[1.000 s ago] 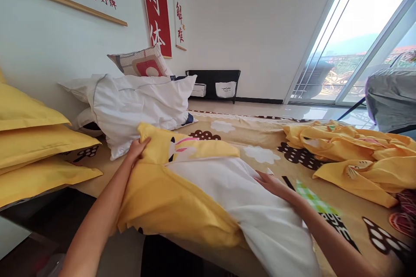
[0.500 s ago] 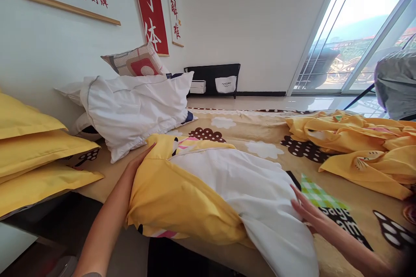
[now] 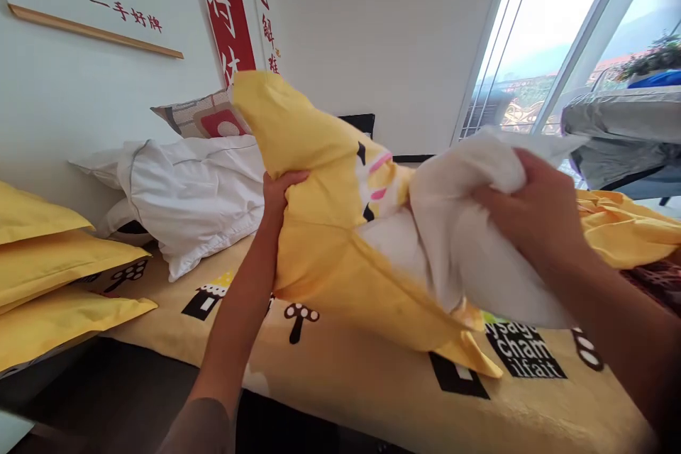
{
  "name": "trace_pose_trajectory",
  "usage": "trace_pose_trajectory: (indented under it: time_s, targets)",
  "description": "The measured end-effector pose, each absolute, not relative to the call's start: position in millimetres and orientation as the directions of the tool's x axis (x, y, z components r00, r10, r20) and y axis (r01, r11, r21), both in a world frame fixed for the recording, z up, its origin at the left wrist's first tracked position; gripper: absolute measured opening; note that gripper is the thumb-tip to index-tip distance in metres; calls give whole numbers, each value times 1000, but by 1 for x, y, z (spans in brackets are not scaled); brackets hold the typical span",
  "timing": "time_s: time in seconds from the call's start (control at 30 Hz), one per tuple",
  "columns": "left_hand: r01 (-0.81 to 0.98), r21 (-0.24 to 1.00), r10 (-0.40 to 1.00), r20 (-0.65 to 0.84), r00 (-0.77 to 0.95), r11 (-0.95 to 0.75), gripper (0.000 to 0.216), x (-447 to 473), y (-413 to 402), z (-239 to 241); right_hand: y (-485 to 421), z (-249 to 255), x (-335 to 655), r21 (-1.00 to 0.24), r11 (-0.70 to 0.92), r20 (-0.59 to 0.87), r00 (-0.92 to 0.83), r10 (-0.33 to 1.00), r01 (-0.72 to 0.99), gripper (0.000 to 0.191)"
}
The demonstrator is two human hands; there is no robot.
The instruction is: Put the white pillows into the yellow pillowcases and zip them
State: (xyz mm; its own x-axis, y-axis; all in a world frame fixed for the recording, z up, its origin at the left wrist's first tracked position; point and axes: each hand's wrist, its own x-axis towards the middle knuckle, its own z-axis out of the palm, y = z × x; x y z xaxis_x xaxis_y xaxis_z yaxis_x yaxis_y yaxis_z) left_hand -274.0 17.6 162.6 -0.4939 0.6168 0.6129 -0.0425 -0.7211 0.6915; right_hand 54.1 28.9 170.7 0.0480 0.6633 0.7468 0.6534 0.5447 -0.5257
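Observation:
A yellow pillowcase [image 3: 330,277] with black and pink printing on a white patch hangs above the bed, lifted and tilted. Out of its right end sticks a white pillow [image 3: 452,255], partly covered by the case. My left hand [image 3: 279,191] is closed on the pillowcase's left part, its thumb lying over the yellow cloth. On the right, my right hand [image 3: 532,206] is closed around the bunched end of the white pillow, with some fingers hidden behind it.
A patterned beige sheet [image 3: 345,383] covers the bed. Yellow pillows [image 3: 64,248] are stacked at the left, beside white pillows [image 3: 196,191] and a patterned cushion [image 3: 207,117]. More yellow cloth [image 3: 617,223] lies at the right, near a grey covered object [image 3: 622,120].
Both hands have risen, lifting the pillow and pillowcase off the bed. My right hand, stretched against the pillow earlier, now grips its bunched end. The view has shifted slightly right.

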Motion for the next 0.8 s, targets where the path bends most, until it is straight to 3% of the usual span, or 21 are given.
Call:
trace_pose_trajectory:
  time_s: [0.1,0.17,0.23,0.3,0.37,0.43,0.57,0.63,0.73,0.8]
  targets:
    - [-21,520,393,619,-680,-854,46,-240,40,145,13,224,57,-248,599,941,41,337,761,50]
    - [-49,579,407,508,-759,-814,55,-222,52,104,12,243,54,-77,660,989,-26,145,747,53]
    - [-99,678,507,437,-743,-729,63,-212,57,47,18,249,47,34,713,994,-100,50,700,57]
    - [-36,849,671,391,-630,-527,60,-211,52,-12,31,242,38,41,709,982,-160,102,704,65]
    - [212,937,849,343,-402,-278,50,-219,37,-57,44,224,30,0,677,947,-217,237,736,75]
    - [360,905,929,311,-201,-225,42,-231,16,-79,54,198,25,-8,695,886,-316,338,719,73]
    - [599,674,901,312,300,-433,33,-256,-22,-61,58,136,19,130,818,718,-622,311,560,60]
    - [617,632,883,344,319,-469,25,-266,-32,-39,55,109,17,149,835,681,-667,302,530,58]
    - [700,575,851,518,89,-423,23,-282,-29,-15,48,80,14,141,839,706,-647,287,526,56]
    - [771,499,738,673,-58,-395,49,-291,-19,-6,42,69,11,185,841,694,-673,254,509,58]
